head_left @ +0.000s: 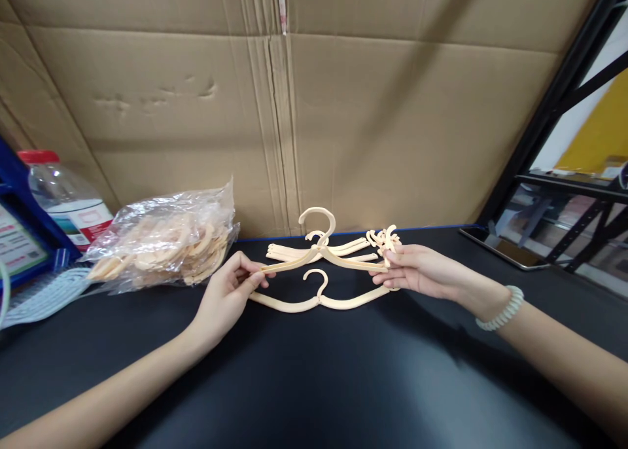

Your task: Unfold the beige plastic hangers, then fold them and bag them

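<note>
A cream plastic clothes hanger [294, 263] is held up off the table, its hook pointing up. My left hand [230, 292] pinches its left end between thumb and fingers. At the other end, my right hand [417, 272] grips the tip, near a small curved piece [390, 238] of the same colour at the fingers. Below it on the table lies a second cream hanger [289, 306], its ends partly behind my hands. Several loose hanger arms [282, 251] lie behind the held hanger, and a small pile of curved pieces [373, 238] is beside them.
A clear plastic bag [167, 233] full of hanger parts stands at the left, beside a pale blue brush-like item [49, 298] and a red-capped bottle [69, 194]. A phone-like slab [505, 246] lies back right. Cardboard [392, 108] walls the black table's [314, 383] rear.
</note>
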Tool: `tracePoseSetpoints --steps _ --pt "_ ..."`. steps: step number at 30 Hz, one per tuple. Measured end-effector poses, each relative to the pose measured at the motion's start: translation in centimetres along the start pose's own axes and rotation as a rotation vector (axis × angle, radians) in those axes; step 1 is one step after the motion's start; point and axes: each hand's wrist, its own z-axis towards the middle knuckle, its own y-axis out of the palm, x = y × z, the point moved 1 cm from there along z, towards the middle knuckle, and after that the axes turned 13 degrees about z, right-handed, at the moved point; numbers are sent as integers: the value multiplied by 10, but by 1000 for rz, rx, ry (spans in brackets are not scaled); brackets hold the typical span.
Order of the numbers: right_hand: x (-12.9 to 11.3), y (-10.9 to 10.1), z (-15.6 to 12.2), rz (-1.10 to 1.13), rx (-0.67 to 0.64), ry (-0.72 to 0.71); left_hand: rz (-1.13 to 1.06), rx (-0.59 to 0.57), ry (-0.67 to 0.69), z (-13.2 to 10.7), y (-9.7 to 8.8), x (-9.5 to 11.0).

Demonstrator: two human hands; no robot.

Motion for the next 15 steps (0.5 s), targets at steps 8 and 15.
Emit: tracePoseSetpoints --steps 8,15 --pt "3 5 1 -50 49 -20 12 14 26 0 1 3" --pt "9 13 1 -95 132 -149 28 18 14 -1 0 4"
